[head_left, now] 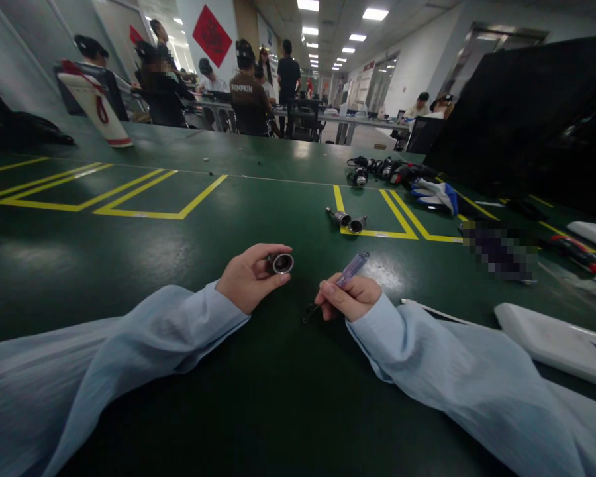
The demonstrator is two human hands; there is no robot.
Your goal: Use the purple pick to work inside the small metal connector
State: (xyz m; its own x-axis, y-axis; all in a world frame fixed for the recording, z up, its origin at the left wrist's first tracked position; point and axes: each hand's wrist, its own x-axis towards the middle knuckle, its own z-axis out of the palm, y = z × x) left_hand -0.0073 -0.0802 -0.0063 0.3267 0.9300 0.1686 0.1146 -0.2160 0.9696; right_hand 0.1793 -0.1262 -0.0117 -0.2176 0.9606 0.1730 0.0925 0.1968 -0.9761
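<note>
My left hand point(248, 279) is closed around a small cup-shaped metal part point(283, 264), gripped between thumb and fingers. The part's round, bright-rimmed opening faces me. To the right, my right hand point(352, 295) grips a screwdriver point(355, 266) by its translucent purple handle. Its handle end points up and away, while the dark lower end slants down to the left, close to the table. A small dark piece point(308, 311) shows at that lower end; I cannot tell whether it belongs to the screwdriver. The two hands are apart, above the green table point(278, 397).
Two similar metal parts point(357, 224) lie ahead by yellow tape lines. Behind them are a pile of dark metal parts point(360, 175) and a blue-white glove point(436, 196). A white flat object point(556, 339) lies beside my right sleeve. Several people sit or stand beyond the table.
</note>
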